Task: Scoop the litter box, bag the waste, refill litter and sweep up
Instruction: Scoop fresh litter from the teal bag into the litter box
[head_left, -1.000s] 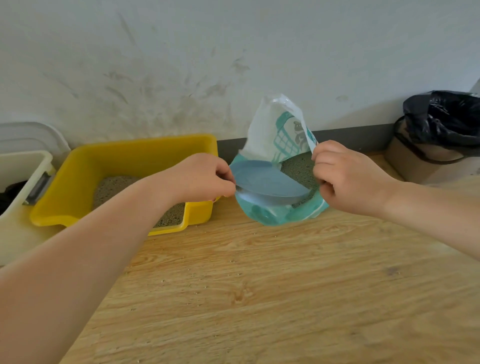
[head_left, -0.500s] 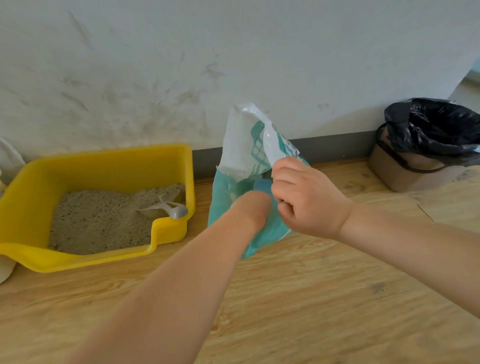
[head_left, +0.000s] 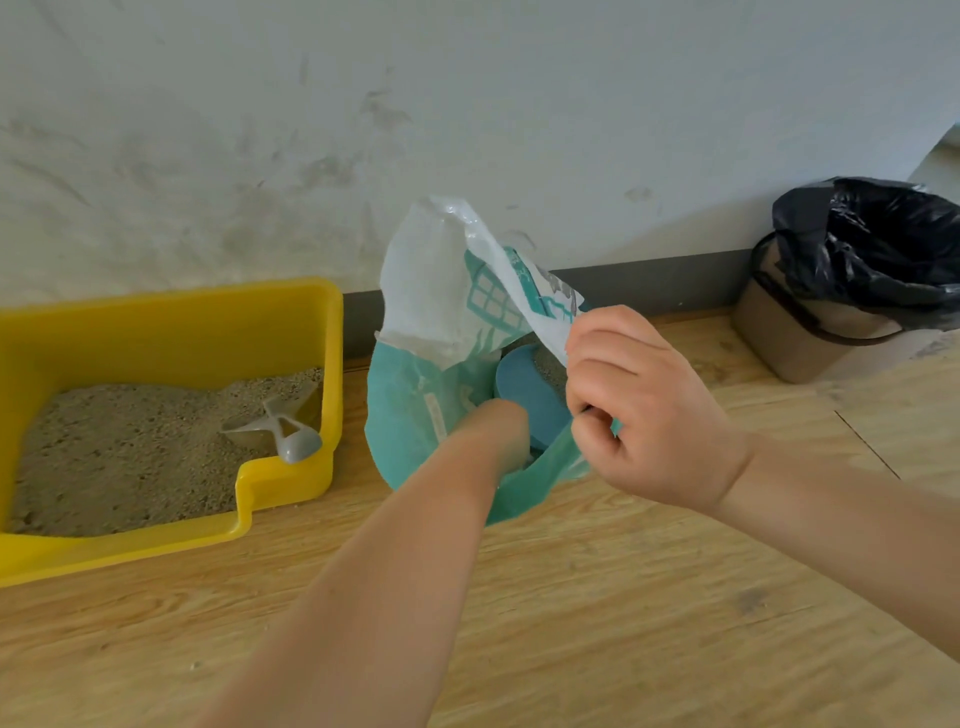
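Rim of teal-and-white plastic litter bag (head_left: 415, 415) pinched open by right hand (head_left: 644, 415). Left hand (head_left: 498, 421) plunged inside bag; its grip hidden, cannot tell.

Wooden floor (head_left: 597, 613) of pale, grained planks, with a seam between boards running diagonally at right. White wall (head_left: 467, 104) rising directly behind the floor, its lower part marked with grey scuffs and smudges. Dark grey skirting board (head_left: 649, 283) along the foot of the wall, where it meets the floor. One small dark spot (head_left: 749, 601) on the floor, well in front of the wall, toward the right.
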